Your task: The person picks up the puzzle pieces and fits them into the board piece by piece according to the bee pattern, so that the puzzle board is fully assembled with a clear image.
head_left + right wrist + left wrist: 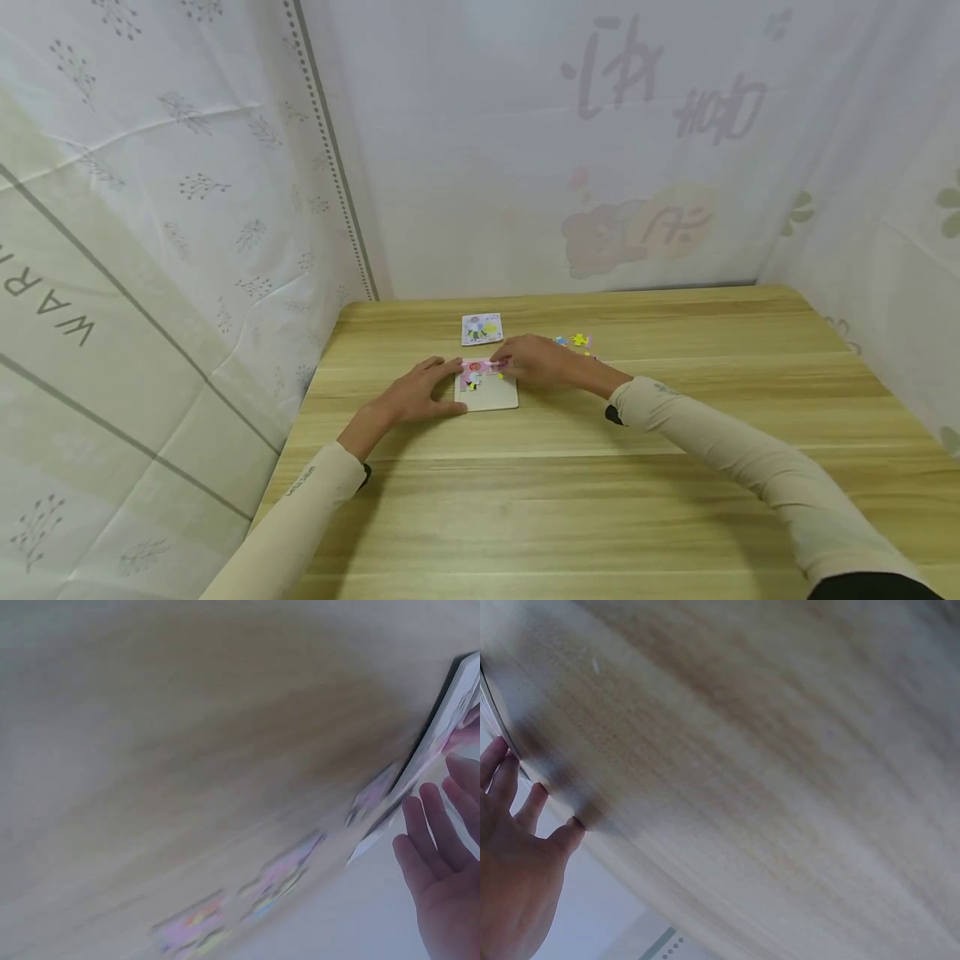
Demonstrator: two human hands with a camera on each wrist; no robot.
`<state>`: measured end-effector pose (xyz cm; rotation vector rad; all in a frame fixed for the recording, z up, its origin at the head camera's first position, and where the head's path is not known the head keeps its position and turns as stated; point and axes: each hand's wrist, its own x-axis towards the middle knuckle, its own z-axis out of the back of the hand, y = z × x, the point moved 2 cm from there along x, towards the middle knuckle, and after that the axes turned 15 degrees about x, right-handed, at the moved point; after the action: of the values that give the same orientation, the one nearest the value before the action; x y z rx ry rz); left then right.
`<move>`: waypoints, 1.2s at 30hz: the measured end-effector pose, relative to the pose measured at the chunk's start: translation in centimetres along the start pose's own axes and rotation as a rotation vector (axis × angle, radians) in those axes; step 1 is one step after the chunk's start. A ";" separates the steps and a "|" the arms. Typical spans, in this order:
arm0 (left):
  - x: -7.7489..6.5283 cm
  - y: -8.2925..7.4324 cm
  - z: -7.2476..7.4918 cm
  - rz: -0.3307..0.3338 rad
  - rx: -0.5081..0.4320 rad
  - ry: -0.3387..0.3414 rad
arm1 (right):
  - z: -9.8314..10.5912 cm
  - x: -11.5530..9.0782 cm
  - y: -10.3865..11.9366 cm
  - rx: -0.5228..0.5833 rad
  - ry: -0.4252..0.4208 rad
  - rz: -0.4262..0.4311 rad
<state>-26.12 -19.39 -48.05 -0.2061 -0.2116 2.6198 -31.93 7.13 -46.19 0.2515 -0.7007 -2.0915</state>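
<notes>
A small white puzzle board (pixel 491 398) lies on the wooden table, with pink and yellow pieces (pixel 471 382) fitted along its upper left part. My left hand (pixel 414 395) rests at the board's left edge, thumb by the lower corner and fingers spread toward the upper one. Over the upper right corner, my right hand (pixel 538 360) pinches a pink puzzle piece (pixel 504 362), mostly covered by the fingers. In the right wrist view the thumb and index finger lie at the board's edge, the other fingers extended.
Behind the board lies a square picture card (pixel 482 328) with a bee-like drawing. Several loose puzzle pieces (pixel 580 340) lie to the right, partly hidden by the right hand. Printed curtains (pixel 480 167) surround the wooden table (pixel 480 508).
</notes>
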 end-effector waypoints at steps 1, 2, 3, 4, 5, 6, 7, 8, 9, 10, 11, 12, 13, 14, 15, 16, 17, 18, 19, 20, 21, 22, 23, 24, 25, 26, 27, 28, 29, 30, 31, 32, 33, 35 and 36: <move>0.0 0.0 0.0 0.002 0.000 0.002 | 0.3 -0.2 -0.3 0.003 -0.009 -0.010; 0.0 0.0 0.0 0.001 -0.001 -0.001 | 0.6 -0.5 -0.5 0.003 -0.019 -0.021; 0.0 0.0 0.0 -0.001 -0.002 -0.005 | 0.8 -0.7 -0.8 0.003 -0.033 -0.033; 0.0 0.0 0.0 0.001 0.000 -0.003 | 1.1 -1.0 -1.0 0.005 -0.048 -0.050; 0.0 0.0 -0.1 0.002 0.004 -0.003 | 1.4 -1.3 -1.3 0.006 -0.062 -0.064; 0.0 0.1 -0.2 0.006 0.008 0.001 | 1.7 -1.6 -1.5 0.003 -0.075 -0.074; 0.0 0.1 -0.2 0.007 0.007 0.002 | 1.9 -1.8 -1.7 -0.003 -0.085 -0.083; 0.0 0.1 -0.3 0.008 0.007 0.001 | 2.2 -2.1 -1.9 -0.006 -0.095 -0.095; 0.0 0.2 -0.3 0.010 0.010 0.003 | 2.4 -2.3 -2.1 -0.008 -0.105 -0.105; 0.0 0.2 -0.4 0.012 0.011 0.005 | 2.6 -2.6 -2.3 -0.011 -0.112 -0.113; 0.0 0.2 -0.4 0.011 0.009 0.002 | 2.8 -2.8 -2.6 -0.012 -0.117 -0.117; -0.1 0.2 -0.4 0.010 0.006 0.000 | 2.9 -3.0 -2.8 -0.019 -0.121 -0.120; -0.1 0.1 -0.4 0.010 0.003 -0.002 | 3.1 -3.3 -3.0 -0.025 -0.123 -0.125; -0.1 0.1 -0.4 0.010 0.002 -0.003 | 3.3 -3.5 -3.2 -0.028 -0.126 -0.134; -0.1 0.1 -0.4 0.010 0.001 -0.005 | 3.5 -3.7 -3.4 -0.035 -0.130 -0.144; -0.1 0.1 -0.4 0.011 0.001 -0.005 | 3.7 -4.0 -3.6 -0.041 -0.132 -0.155; -0.1 0.1 -0.4 0.012 0.001 -0.006 | 3.8 -4.1 -3.8 -0.047 -0.135 -0.167; -0.1 0.1 -0.3 0.012 0.000 -0.007 | 4.0 -4.3 -4.0 -0.055 -0.137 -0.180; 0.0 0.1 -0.3 0.012 0.001 -0.009 | 4.2 -4.5 -4.2 -0.055 -0.136 -0.197; 0.0 0.1 -0.3 0.011 0.003 -0.009 | 4.3 -4.7 -4.5 -0.055 -0.135 -0.216; 0.0 0.1 -0.3 0.011 0.003 -0.010 | 4.5 -4.9 -4.7 -0.054 -0.134 -0.232; 0.0 0.1 -0.3 0.011 0.003 -0.009 | 4.5 -5.0 -5.0 -0.055 -0.134 -0.242; 0.0 0.1 -0.3 0.010 0.002 -0.010 | 4.6 -5.1 -5.1 -0.053 -0.137 -0.245; 0.0 0.1 -0.3 0.011 0.002 -0.006 | 4.6 -5.2 -5.4 -0.054 -0.140 -0.245; 0.0 0.2 -0.2 0.011 0.002 -0.004 | 4.7 -5.3 -5.5 -0.054 -0.142 -0.248; 0.0 0.2 -0.2 0.011 0.001 -0.001 | 4.7 -5.4 -5.7 -0.059 -0.146 -0.247; -0.1 0.2 -0.2 0.012 0.002 0.001 | 4.7 -5.4 -5.9 -0.059 -0.151 -0.246; -0.1 0.2 -0.2 0.012 0.001 0.002 | 4.7 -5.5 -5.9 -0.061 -0.153 -0.246; -0.1 0.2 -0.2 0.012 0.000 0.003 | 4.7 -5.5 -6.1 -0.061 -0.154 -0.247; -0.1 0.1 -0.2 0.012 0.001 0.004 | 4.6 -5.4 -6.2 -0.060 -0.153 -0.252; -0.1 0.2 -0.2 0.008 -0.001 0.001 | 4.6 -5.4 -6.2 -0.056 -0.150 -0.255; -0.1 0.2 -0.2 0.006 -0.002 -0.001 | 4.6 -5.3 -6.3 -0.053 -0.149 -0.252; -0.1 0.1 -0.2 0.003 -0.003 -0.004 | 4.6 -5.2 -6.3 -0.048 -0.147 -0.249; -0.1 0.1 -0.2 0.000 -0.002 -0.004 | 4.5 -5.0 -6.4 -0.044 -0.142 -0.242; -0.1 0.2 -0.3 0.000 0.001 -0.005 | 4.5 -4.8 -6.4 -0.040 -0.140 -0.239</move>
<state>-26.05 -19.55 -48.32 -0.1991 -0.2116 2.6206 -35.48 15.63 -46.53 0.1745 -0.7409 -2.3662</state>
